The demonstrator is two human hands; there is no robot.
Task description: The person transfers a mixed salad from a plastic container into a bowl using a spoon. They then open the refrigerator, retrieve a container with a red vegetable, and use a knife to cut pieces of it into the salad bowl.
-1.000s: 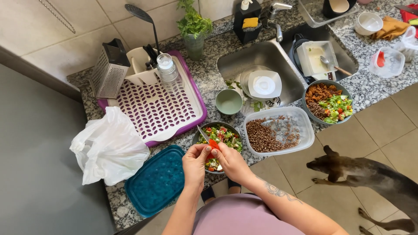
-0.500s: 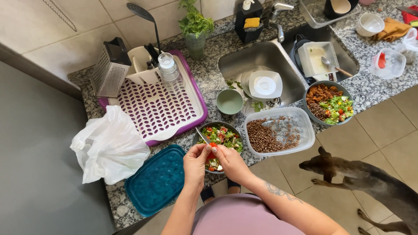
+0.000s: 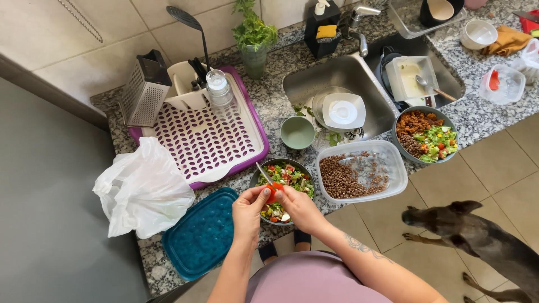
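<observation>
Here, a speckled grey granite counter (image 3: 269, 106) runs at a slant across the view, backed by pale wall tiles (image 3: 95, 62) and edged on the near side by a beige tiled floor (image 3: 494, 168). A flat grey panel fills the left side. Both hands meet over a salad bowl (image 3: 283, 188) at the counter's near edge: the left hand (image 3: 250, 213) and the right hand (image 3: 300, 207) pinch a small red piece (image 3: 273, 192) between their fingertips, fingers closed on it from either side, just above the salad. A utensil handle (image 3: 263, 173) leans out of that bowl.

Just right of it sits a clear tub of brown lentils (image 3: 359, 171), and beyond that a second bowl (image 3: 426, 134) with salad and brown filling. Behind the salad bowl stands a small green cup (image 3: 297, 132). The steel sink (image 3: 337, 78) holds a white square lid (image 3: 342, 111); a tap (image 3: 359, 25) rises at its back.

To the left lies a purple drying rack (image 3: 202, 140) with a glass jar (image 3: 219, 90), a grater (image 3: 143, 87) beside it. A white plastic bag (image 3: 143, 191) slumps near a teal lid (image 3: 202, 233) at the counter's corner. A potted herb (image 3: 252, 39) stands by the wall. A dark dog (image 3: 477, 235) stands on the floor to the right.
</observation>
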